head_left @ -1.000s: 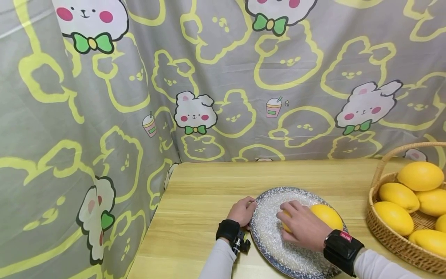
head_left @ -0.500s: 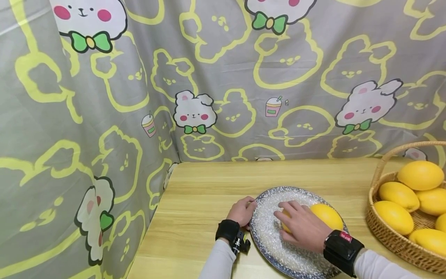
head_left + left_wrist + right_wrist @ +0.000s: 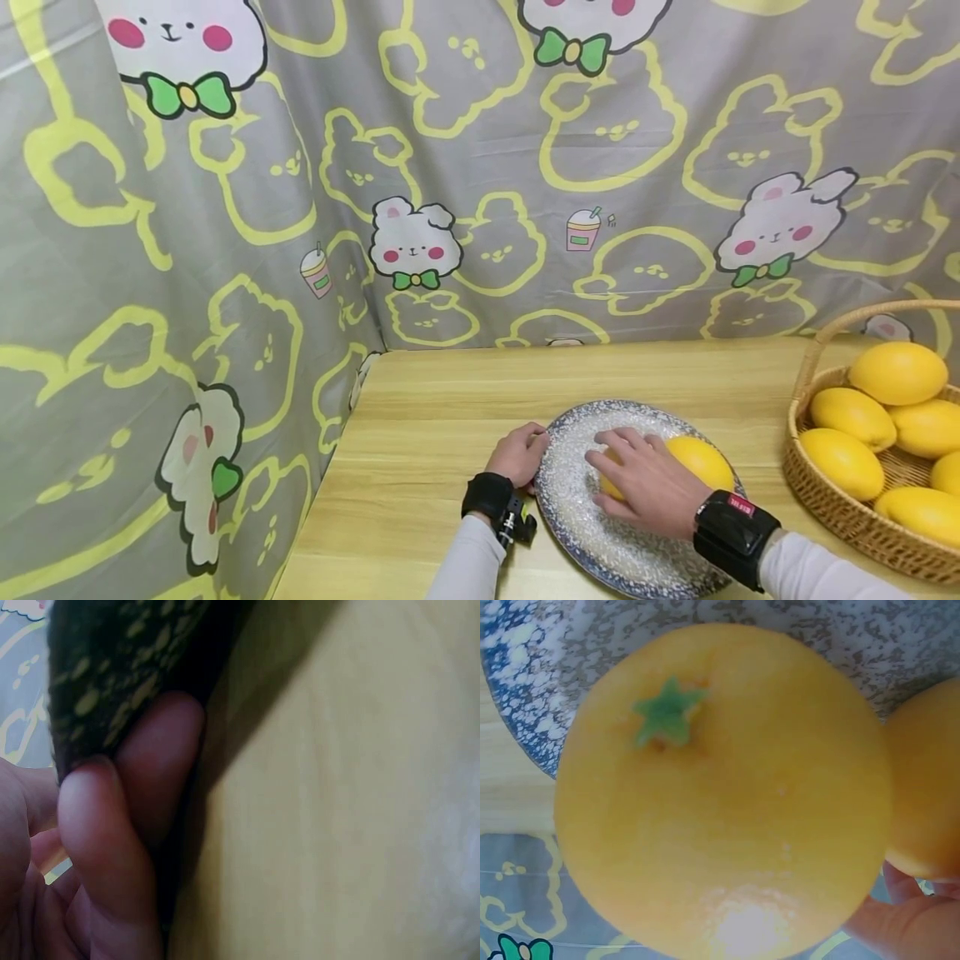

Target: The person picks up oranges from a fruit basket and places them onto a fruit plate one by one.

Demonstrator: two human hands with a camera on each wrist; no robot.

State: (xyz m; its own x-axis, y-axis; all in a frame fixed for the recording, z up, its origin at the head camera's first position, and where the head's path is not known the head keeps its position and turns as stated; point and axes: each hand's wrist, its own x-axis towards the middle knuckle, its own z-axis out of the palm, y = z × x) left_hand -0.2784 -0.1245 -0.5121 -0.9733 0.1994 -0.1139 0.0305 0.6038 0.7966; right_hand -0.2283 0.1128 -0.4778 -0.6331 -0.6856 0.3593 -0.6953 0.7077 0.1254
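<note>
A speckled blue-and-white plate (image 3: 600, 542) lies on the wooden table (image 3: 450, 392). My left hand (image 3: 517, 454) pinches the plate's left rim. In the left wrist view its fingers (image 3: 105, 847) curl under the plate's dark edge (image 3: 112, 675). My right hand (image 3: 637, 479) lies over a yellow fruit (image 3: 609, 485) on the plate, fingers curled round it. That fruit (image 3: 720, 802), with a green star-shaped stem, fills the right wrist view. A second yellow fruit (image 3: 701, 462) (image 3: 930, 787) sits on the plate, touching the first one.
A wicker basket (image 3: 832, 508) with a handle stands at the right edge and holds several yellow fruits (image 3: 896, 372). A grey cartoon-print curtain (image 3: 480, 167) hangs behind the table and along its left side.
My right hand has edged slightly left on the plate with the fruit under it. The left hand has stayed on the rim.
</note>
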